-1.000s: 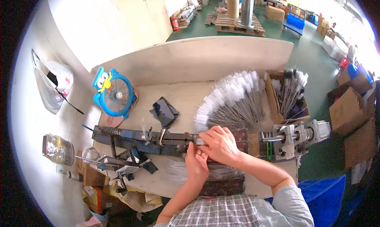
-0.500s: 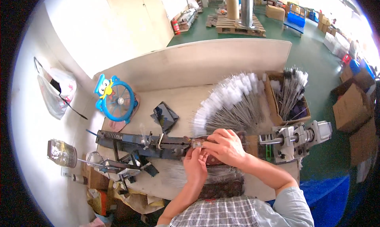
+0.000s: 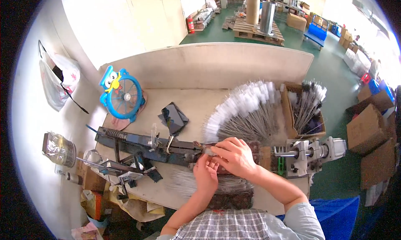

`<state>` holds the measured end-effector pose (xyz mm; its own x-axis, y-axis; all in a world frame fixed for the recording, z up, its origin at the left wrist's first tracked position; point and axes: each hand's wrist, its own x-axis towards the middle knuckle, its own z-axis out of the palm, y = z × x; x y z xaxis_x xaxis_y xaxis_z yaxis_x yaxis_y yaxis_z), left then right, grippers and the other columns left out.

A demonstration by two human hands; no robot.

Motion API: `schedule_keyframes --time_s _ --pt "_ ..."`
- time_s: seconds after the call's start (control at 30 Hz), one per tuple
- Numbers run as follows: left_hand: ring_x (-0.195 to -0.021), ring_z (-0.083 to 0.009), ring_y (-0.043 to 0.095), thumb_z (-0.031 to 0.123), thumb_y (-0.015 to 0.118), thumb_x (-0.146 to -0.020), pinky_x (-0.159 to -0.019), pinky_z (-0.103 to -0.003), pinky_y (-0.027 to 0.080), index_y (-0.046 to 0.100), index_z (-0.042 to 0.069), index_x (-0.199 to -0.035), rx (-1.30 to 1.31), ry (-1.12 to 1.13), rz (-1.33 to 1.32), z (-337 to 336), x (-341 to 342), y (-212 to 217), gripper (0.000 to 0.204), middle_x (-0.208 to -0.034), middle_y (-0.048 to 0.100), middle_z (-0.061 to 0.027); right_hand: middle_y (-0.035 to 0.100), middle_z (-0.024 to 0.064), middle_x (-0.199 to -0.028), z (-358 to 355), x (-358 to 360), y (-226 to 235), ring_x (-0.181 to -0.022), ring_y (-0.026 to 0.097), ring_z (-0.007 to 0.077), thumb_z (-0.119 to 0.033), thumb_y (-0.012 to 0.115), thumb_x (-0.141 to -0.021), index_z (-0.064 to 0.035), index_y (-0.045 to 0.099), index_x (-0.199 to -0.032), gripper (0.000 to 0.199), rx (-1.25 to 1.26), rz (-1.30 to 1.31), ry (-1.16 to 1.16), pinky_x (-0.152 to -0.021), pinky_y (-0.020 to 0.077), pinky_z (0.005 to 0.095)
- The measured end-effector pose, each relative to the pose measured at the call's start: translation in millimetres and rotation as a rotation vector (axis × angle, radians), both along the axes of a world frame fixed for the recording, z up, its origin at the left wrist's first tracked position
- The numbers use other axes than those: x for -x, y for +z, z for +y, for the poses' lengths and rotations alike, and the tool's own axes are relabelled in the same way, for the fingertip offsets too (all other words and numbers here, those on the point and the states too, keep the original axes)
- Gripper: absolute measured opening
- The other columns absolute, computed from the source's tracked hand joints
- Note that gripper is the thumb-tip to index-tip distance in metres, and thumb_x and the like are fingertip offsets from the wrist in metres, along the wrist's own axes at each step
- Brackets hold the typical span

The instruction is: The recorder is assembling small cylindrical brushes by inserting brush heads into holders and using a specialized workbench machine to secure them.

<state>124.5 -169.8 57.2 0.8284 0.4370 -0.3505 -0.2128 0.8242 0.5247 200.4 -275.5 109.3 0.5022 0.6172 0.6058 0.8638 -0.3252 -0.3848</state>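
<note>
Both hands in close now, right at the middle of the desk, fingertips nearly meeting over a small pale piece at the inner end of the long dark rail. The left hand comes from below, fingers curled, tips up against the piece; the right hand arches over from the other side, thumb and forefinger apparently pinching it, though its own knuckles hide much of the grip. Tiny thing, that: I'd judge it light, and perhaps slick, so a fingertip hold on its two sides looks right, with no squeezing needed. Whether it's hard or soft, I can't tell from here.

Just beyond the right hand, a big fan of white-headed brushes: soft heads by the look of them, springy wire stems likely to bend, best taken by the stems. Loose thin wires lie on the near side, close to the left wrist and the desk's front edge. To the right, the metal spindle unit closes things off. The roomiest stretch is behind the rail, between the blue fan and those brushes, with only a dark folded item in it.
</note>
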Motion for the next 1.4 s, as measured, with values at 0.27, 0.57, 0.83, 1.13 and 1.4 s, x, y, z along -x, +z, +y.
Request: schedule_keyframes --time_s 0.27,0.57,0.83,1.13,1.4 --pt "-0.081 -0.0153 0.058 0.009 0.054 -0.086 -0.077 -0.03 0.046 0.052 0.005 -0.085 -0.051 0.032 0.036 -4 -1 4 0.005 -0.083 0.058 -0.004 0.063 0.0004 -0.093 2 5 -3 -0.09 0.058 0.0195 -0.022 0.072 -0.065 -0.012 0.068 -0.095 0.032 0.024 -0.024 -0.138 -0.074 0.0443 0.0337" --pt "-0.081 -0.0141 0.058 0.006 0.056 -0.084 -0.076 -0.028 0.047 0.053 0.006 -0.086 -0.094 0.022 0.062 -3 -1 7 0.003 -0.085 0.058 -0.0033 0.063 -0.0017 -0.091 -3 6 1 -0.088 0.057 0.0172 -0.021 0.072 -0.066 -0.0144 0.069 -0.092 0.026 0.043 -0.072 -0.096 -0.073 0.0429 0.0323" --pt "-0.082 -0.0145 0.058 0.005 0.055 -0.084 -0.076 -0.027 0.047 0.053 0.007 -0.085 -0.073 0.03 0.046 -6 0 10 0.003 -0.088 0.06 -0.0039 0.062 -0.0013 -0.092 -5 5 -2 -0.088 0.057 0.018 -0.02 0.071 -0.066 -0.0148 0.069 -0.093 0.027 0.047 -0.066 -0.085 -0.074 0.0429 0.0338" --pt "-0.084 -0.0154 0.058 0.006 0.055 -0.084 -0.077 -0.028 0.047 0.053 0.006 -0.085 -0.028 0.039 0.026 -5 -3 10 0.002 -0.089 0.059 -0.0056 0.062 -0.0009 -0.093 -3 3 -2 -0.089 0.057 0.0181 -0.021 0.071 -0.066 -0.0146 0.068 -0.094 0.028 0.047 -0.057 -0.061 -0.075 0.0429 0.0337" --pt "-0.086 -0.0176 0.06 0.014 0.052 -0.089 -0.082 -0.031 0.047 0.054 0.004 -0.099 -0.109 -0.024 -0.038 0 -1 0 0.014 -0.092 0.062 -0.0071 0.063 -0.0013 -0.089 -7 7 14 -0.089 0.057 0.0179 -0.022 0.07 -0.067 -0.0134 0.068 -0.092 0.026 0.023 -0.044 -0.087 -0.076 0.0426 0.0333"
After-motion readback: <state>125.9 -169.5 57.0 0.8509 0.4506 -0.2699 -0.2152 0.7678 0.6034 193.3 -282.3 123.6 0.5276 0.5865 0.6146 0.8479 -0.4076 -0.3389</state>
